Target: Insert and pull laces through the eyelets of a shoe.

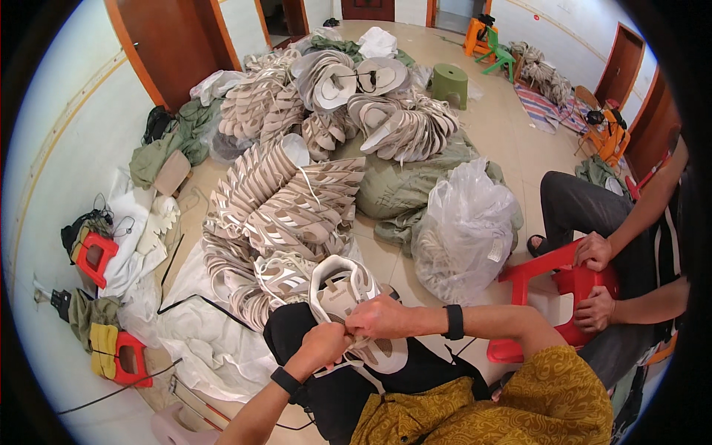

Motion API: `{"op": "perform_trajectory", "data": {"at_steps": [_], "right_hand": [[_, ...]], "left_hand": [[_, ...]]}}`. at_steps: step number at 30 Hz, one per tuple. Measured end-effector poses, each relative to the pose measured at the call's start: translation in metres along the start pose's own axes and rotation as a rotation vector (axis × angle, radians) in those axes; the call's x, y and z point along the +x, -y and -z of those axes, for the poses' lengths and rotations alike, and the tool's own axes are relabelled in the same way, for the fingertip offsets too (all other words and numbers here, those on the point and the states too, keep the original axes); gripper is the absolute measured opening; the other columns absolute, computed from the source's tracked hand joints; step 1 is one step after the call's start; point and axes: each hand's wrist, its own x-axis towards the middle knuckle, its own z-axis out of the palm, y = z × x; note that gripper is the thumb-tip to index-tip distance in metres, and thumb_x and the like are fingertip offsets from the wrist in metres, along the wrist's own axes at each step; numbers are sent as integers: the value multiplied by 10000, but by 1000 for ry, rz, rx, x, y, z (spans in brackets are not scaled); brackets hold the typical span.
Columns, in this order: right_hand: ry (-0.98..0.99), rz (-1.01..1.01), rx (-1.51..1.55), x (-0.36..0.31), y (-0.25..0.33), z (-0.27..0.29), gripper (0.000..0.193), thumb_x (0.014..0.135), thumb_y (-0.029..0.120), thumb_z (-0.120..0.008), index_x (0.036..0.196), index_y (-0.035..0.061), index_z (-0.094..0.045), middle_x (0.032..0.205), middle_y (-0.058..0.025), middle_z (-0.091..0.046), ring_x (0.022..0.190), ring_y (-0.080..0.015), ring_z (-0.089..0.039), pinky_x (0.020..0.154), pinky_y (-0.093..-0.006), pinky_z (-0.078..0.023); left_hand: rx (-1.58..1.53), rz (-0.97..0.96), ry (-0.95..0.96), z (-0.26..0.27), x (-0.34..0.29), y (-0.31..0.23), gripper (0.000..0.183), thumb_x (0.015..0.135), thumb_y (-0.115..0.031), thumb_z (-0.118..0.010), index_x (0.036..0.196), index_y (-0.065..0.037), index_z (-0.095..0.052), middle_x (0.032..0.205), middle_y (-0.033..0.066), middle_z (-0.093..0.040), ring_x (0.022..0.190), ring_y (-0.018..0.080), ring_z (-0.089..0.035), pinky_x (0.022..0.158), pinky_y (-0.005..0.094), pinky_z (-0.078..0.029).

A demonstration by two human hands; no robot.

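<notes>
the beige-and-white sneaker upper [343,298] rests on the black cloth [337,404] over the wearer's lap, collar pointing away from the body and toe section toward it. the left hand [323,345] is at the left edge of the lacing area, fingers curled and pinching the upper. the right hand [377,317] lies across the lacing area, fingertips pressed together on the upper, just beside the left fingertips; the exact part gripped is hidden. each wrist carries a black band.

beyond the upper, stacks of nested sneaker uppers [285,200] are piled on the floor, partly over a white sheet [200,345]. to their right are a green sack [404,185] and a translucent plastic bag [467,222]. at far right, a seated co-worker's two hands rest on a red plastic stool [519,293].
</notes>
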Motion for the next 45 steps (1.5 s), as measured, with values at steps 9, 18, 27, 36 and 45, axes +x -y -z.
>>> {"op": "perform_trajectory", "data": {"at_steps": [9, 18, 27, 36, 45], "right_hand": [[-41, 18, 61, 0, 1, 2, 54, 719, 135, -592, 728, 81, -587, 657, -72, -588, 638, -258, -597, 549, -360, -477], [-101, 62, 99, -8, 0, -1, 66, 719, 113, -591, 681, 71, -558, 655, -76, -566, 661, -247, -585, 572, -351, -469], [-133, 117, 11, -14, -1, -4, 86, 674, 80, -640, 702, 67, -560, 639, -41, -533, 627, -221, -543, 549, -333, -456], [-197, 68, 117, -17, -5, -6, 80, 654, 62, -635, 679, 60, -559, 661, -54, -541, 663, -238, -549, 608, -340, -458], [-169, 136, -32, -25, 2, -15, 85, 629, 93, -621, 650, 69, -542, 659, -59, -523, 654, -244, -537, 583, -357, -441]], "left_hand": [[-155, -87, -103, -11, -3, 5, 225, 823, -195, -524, 886, -16, -646, 537, 58, -581, 421, 154, -575, 483, 271, -483], [-2, -103, -267, -24, 3, 13, 241, 806, -234, -533, 814, -16, -637, 634, 156, -619, 566, 290, -628, 548, 383, -508], [183, -215, -513, -36, 5, 11, 216, 788, -226, -548, 719, -28, -598, 643, 201, -605, 614, 359, -616, 548, 444, -495], [-81, -220, -784, -57, 7, 15, 169, 811, -181, -578, 714, -42, -574, 580, 191, -576, 550, 358, -594, 512, 439, -472], [-85, -273, -1107, -43, 8, 2, 136, 821, -150, -584, 726, -55, -558, 572, 148, -573, 509, 332, -578, 462, 400, -444]]}}
